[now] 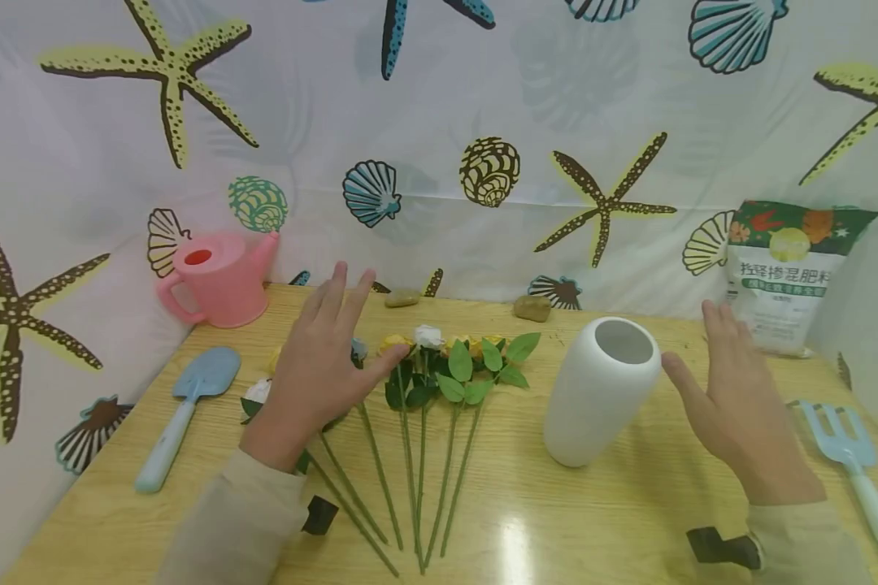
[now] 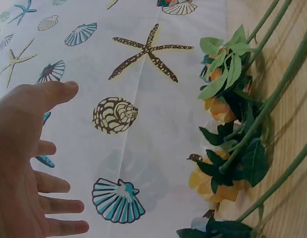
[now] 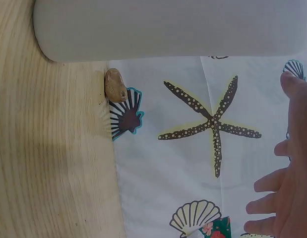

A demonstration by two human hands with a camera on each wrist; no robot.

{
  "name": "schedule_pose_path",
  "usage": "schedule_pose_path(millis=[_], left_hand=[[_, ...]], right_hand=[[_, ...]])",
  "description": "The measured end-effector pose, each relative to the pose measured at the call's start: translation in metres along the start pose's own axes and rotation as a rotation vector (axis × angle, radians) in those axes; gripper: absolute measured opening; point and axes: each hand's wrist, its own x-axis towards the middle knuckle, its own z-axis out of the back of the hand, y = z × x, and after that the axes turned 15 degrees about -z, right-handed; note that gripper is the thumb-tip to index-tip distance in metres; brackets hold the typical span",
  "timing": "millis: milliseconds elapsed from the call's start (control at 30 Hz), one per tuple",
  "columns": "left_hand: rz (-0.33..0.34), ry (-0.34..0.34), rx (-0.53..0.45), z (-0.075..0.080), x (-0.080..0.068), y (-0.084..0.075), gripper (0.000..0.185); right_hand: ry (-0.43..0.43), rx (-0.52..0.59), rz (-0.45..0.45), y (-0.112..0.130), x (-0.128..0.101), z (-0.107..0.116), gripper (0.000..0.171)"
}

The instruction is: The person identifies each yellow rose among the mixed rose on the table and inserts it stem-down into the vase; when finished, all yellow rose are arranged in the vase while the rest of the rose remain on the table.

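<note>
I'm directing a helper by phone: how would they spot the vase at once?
On the wooden table, look right of the row of artificial flowers. The white vase stands upright just left of the open right hand; it is the only tall, plain, open-topped thing there.

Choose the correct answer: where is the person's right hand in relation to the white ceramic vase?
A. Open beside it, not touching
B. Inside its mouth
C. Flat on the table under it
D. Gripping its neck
A: the right hand is open, fingers straight, beside the white ceramic vase, with a gap visible between them.
</note>
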Motion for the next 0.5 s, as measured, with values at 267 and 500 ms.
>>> schedule_pose_path(millis=[267,500], left_hand=[[0.040,0.070,-0.385,-0.028,0.000,-0.035,0.049],[0.142,0.282,-0.706,-0.053,-0.004,-0.063,0.029]], right_hand=[[-0.064,0.297,0.040,0.015,-0.009,-0.010,0.058],[0.029,0.698,0.106,0.029,-0.018,-0.027,0.046]])
